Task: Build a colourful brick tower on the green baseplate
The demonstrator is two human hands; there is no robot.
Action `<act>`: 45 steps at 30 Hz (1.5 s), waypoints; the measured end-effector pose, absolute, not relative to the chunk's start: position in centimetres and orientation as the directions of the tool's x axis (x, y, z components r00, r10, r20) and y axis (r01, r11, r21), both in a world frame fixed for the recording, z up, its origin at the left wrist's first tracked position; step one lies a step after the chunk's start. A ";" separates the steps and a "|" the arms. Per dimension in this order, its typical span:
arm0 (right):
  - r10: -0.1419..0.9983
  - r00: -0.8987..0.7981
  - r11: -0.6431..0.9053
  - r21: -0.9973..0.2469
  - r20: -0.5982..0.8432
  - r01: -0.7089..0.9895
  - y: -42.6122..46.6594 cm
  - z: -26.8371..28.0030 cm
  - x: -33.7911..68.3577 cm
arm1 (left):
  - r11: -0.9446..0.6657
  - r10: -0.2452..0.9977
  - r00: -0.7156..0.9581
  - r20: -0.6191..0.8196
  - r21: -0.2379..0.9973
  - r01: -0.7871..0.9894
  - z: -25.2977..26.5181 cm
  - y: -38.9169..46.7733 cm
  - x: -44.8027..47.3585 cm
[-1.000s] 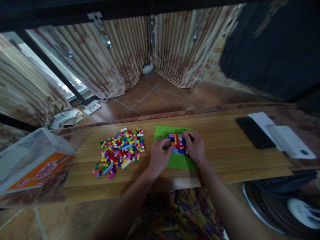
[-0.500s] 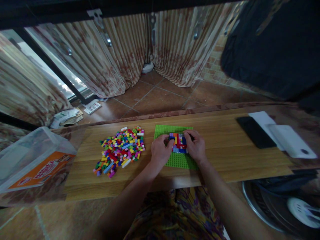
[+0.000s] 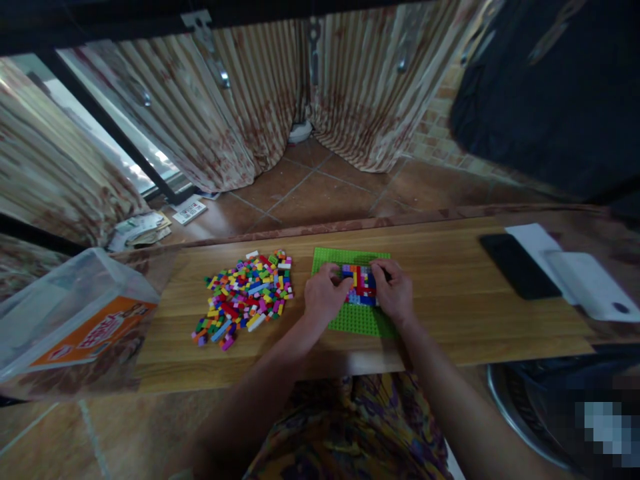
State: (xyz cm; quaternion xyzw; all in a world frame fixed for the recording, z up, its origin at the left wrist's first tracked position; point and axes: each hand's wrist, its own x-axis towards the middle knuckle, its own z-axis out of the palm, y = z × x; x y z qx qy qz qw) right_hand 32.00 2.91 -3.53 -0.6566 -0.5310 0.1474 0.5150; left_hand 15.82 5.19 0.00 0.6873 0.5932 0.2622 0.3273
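A green studded baseplate (image 3: 356, 323) lies on the wooden board in front of me. On its middle sits a flat block of toy bricks (image 3: 360, 285) in red, blue, yellow and lilac. My left hand (image 3: 324, 293) is closed at the block's left side, its thumb reaching over the edge. From the right, my right hand (image 3: 395, 290) grips the opposite side with bent fingers and thumb. The fingers cover parts of both edges, so any loose brick beneath them is hidden. Left of the baseplate spreads a pile of loose toy bricks (image 3: 247, 293) in many colours.
The wooden board (image 3: 450, 287) carries everything. At the far left stands a clear plastic box (image 3: 95, 293) with an orange label. A black phone-like slab (image 3: 520, 265) and a white flat object (image 3: 595, 283) lie at the right end. Striped curtains (image 3: 245, 100) hang beyond.
The whole view has shifted slightly, with things appearing a little further right. Both hands stay at the sides of the brick block, with hardly any movement.
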 end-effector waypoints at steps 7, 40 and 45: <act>0.838 0.399 0.109 -0.830 0.373 0.547 2.9 -3.9 32.2 | -0.152 0.983 0.171 0.072 0.840 0.521 -0.7 4.2 14.6; 0.831 0.399 0.110 -0.817 0.388 0.565 2.7 -3.6 32.1 | -0.250 0.948 0.191 0.254 0.224 0.942 0.0 3.6 5.7; 0.832 0.406 0.097 -0.820 0.378 0.564 2.6 -3.5 32.1 | -0.230 0.952 0.177 0.248 0.203 0.952 0.3 3.6 6.0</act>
